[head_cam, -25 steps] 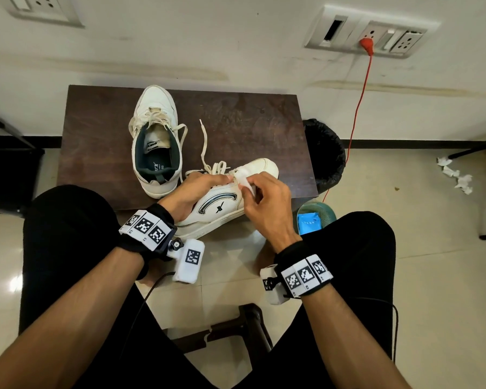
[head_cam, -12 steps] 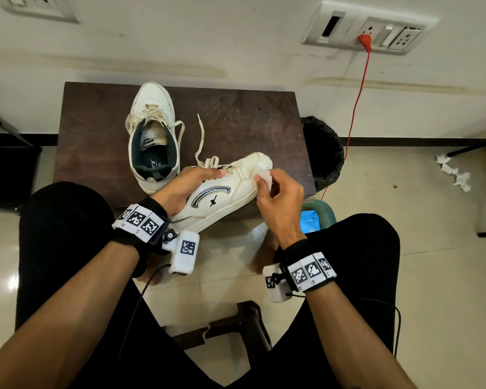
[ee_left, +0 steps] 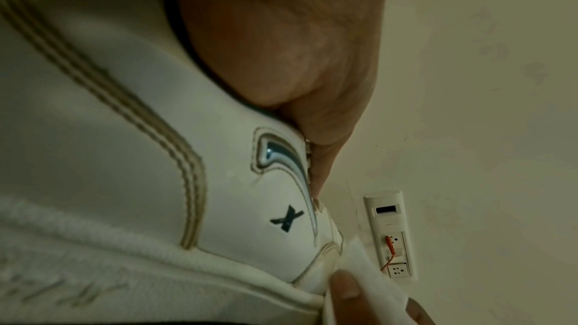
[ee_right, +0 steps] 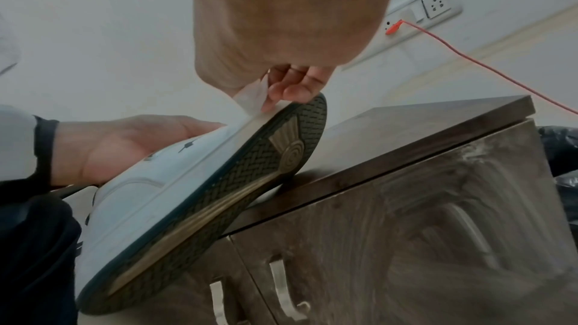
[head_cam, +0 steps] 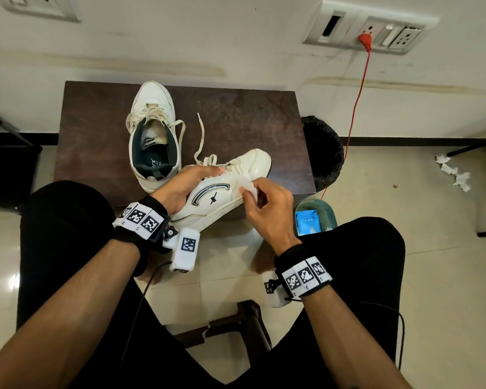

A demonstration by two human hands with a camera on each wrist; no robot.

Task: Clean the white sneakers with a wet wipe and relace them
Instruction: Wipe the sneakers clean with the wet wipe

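Observation:
My left hand (head_cam: pixel 185 183) grips a white sneaker (head_cam: pixel 230 189) round its collar, tilted on its side with the toe resting on the front edge of the dark wooden cabinet (head_cam: pixel 96 130). My right hand (head_cam: pixel 264 200) pinches a folded white wet wipe (head_cam: pixel 247 185) against the sneaker's side near the forefoot. The right wrist view shows the wipe (ee_right: pixel 250 93) at the sole edge of this sneaker (ee_right: pixel 200 182). In the left wrist view the sneaker (ee_left: pixel 125 157) fills the frame, the wipe (ee_left: pixel 369 278) at its lower edge. A second white sneaker (head_cam: pixel 152 136) stands upright on the cabinet, its laces loose.
A black-lined bin (head_cam: pixel 323 150) stands right of the cabinet. A blue wipes pack (head_cam: pixel 306 221) lies in a green basket (head_cam: pixel 327 214) on the floor by my right knee. A red cable (head_cam: pixel 357 102) hangs from the wall socket. Crumpled wipes (head_cam: pixel 452 172) lie on the floor far right.
My right hand with the wipe slid along the sneaker's side, out toward the toe and then back toward the forefoot. My left hand keeps its grip on the sneaker.

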